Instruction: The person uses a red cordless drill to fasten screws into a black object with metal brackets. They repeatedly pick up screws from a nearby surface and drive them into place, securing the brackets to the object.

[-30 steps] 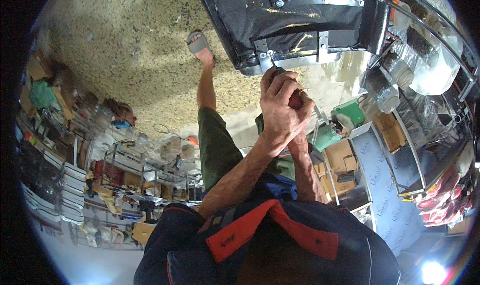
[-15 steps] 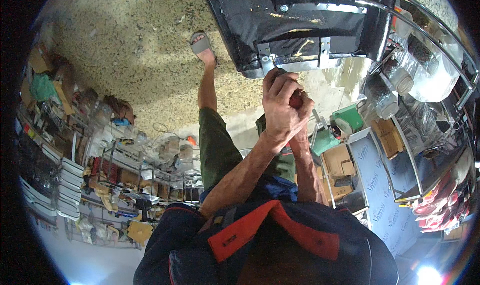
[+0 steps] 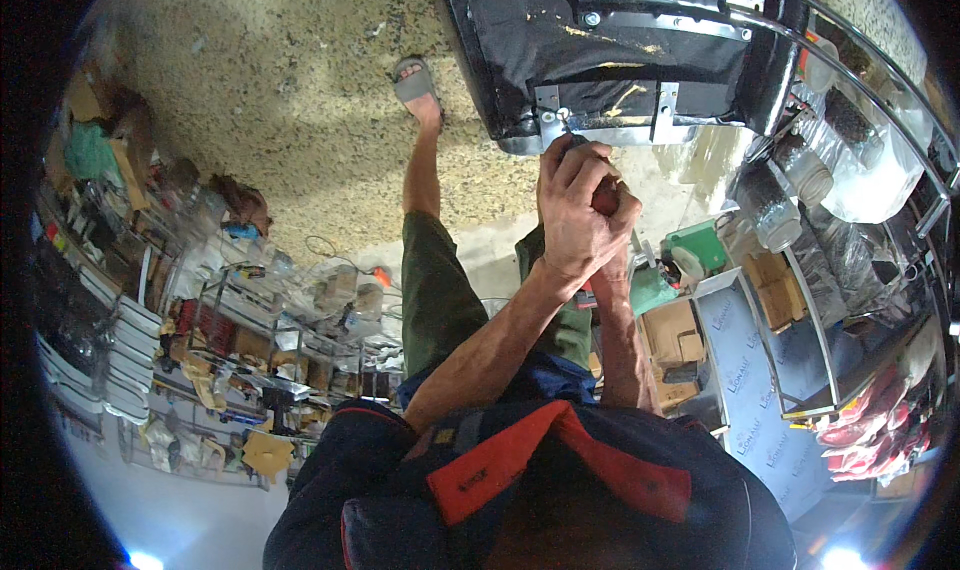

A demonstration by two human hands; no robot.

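My left hand (image 3: 582,205) is wrapped over a drill with a reddish rounded rear (image 3: 605,197) and a dark nose. Most of the drill is hidden by my fingers. Below and behind it, my right hand (image 3: 617,260) is closed on the same drill, largely covered by my left. The drill's nose points at a small metal bracket (image 3: 548,110) on the near edge of a black-covered seat-like panel (image 3: 620,75); the bit's contact is too small to make out. A second metal bracket (image 3: 664,115) sits farther right along that edge.
A curved chrome tube (image 3: 850,65) runs along the panel's right side. To the right stand clear jars (image 3: 768,210), a green box (image 3: 697,242) and a cardboard box (image 3: 672,335). Cluttered shelving (image 3: 250,310) is at left. My sandalled foot (image 3: 415,82) rests on the speckled floor.
The panel and my hands appear slightly farther right in the picture, along with much of the surroundings. Both hands keep their grip on the drill at the same bracket.
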